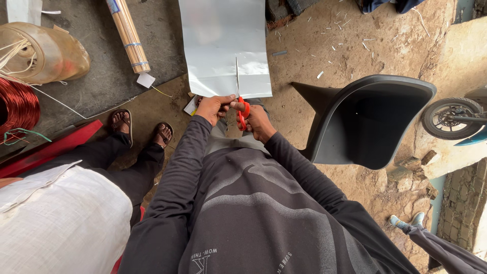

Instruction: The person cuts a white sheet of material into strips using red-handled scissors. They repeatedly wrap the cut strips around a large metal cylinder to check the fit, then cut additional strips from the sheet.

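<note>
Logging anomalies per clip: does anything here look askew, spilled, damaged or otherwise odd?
A black plastic chair lies tipped on its side on the dirt floor, right of the hands. Small pale scraps are scattered over the dirt beyond it. Otherwise the right hand works red-handled scissors through a grey sheet that the left hand steadies.

- Soft, even daylight fills the scene, brightest toward the right edge on the pale earth floor (385, 40).
- Shadows are weak and diffuse; the inside of the black chair (365, 122) is darkest.
- Mild sheen on the grey sheet (223, 40).
- Focus is sharp throughout, no motion blur.
- Wide-angle lens bends and stretches shapes at the edges and corners.
</note>
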